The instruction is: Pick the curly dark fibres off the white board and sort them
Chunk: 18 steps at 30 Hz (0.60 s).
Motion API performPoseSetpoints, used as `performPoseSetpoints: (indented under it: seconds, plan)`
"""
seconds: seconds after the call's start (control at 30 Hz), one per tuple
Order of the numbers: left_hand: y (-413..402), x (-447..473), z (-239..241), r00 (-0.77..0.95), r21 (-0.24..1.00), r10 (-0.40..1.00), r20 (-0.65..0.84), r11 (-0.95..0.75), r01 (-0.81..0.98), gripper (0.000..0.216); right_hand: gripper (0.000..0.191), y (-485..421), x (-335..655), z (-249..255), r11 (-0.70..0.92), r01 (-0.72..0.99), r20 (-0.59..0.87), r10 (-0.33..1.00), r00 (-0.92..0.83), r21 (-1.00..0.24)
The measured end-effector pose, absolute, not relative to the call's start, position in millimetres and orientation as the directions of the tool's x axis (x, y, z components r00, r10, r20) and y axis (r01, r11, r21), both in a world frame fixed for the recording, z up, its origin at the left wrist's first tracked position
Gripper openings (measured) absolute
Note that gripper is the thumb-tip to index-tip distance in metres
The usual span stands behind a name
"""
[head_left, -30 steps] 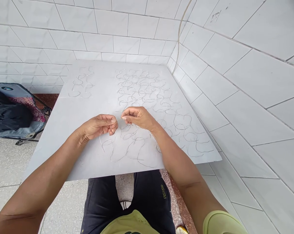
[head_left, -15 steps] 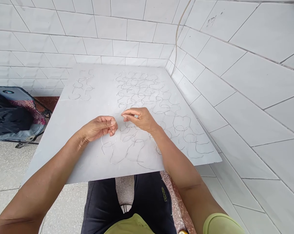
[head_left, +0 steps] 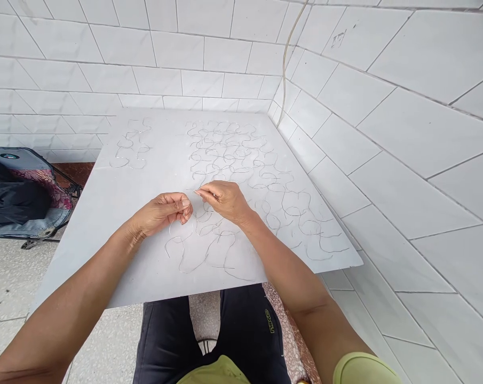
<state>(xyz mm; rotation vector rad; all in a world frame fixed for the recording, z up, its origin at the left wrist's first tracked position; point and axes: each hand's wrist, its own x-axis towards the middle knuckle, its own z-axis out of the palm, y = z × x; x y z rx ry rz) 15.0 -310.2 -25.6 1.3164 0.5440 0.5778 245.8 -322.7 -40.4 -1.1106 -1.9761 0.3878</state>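
Observation:
My left hand [head_left: 167, 212] is over the near middle of the white board [head_left: 125, 184], its thumb and fingers pinched on a thin wire [head_left: 166, 246]. Curved and shiny, the wire hangs below the fingers, overlapping other pieces in view. Just to the right, my right hand [head_left: 224, 199] has thumb and forefinger pressed together, tips pointing at the left hand with a small gap between. Anything in that pinch is too fine to make out. Many curved dark wires [head_left: 227, 154] lie spread under and beyond the right hand.
A smaller group of bent wires [head_left: 131, 146] lies at the board's far left. Tiled walls [head_left: 417, 160] border the board behind and to the right, with a cable [head_left: 284, 64] running down the corner. A folding chair [head_left: 61, 200] with dark cloth stands at left.
My right hand has moved slightly left toward the left hand, and its fingertips have closed together. My left hand keeps its pinch on the wire. The view has shifted a little.

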Motion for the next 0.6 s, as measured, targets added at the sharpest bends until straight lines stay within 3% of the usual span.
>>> performPoseSetpoints:
  seconds: [0.37,0.6]
  plan:
    - [-313,20,-25,0.699,0.978,0.714,-0.034,0.168,-0.124,0.032,0.048,-323,237,-48,0.52,0.565,0.512,0.838,-0.191,-0.64]
    - [-315,22,-27,0.724,0.97,0.689,-0.024,0.19,-0.149,0.032,0.049,-321,229,-54,0.569,0.578,0.606,0.78,-0.155,-0.585]
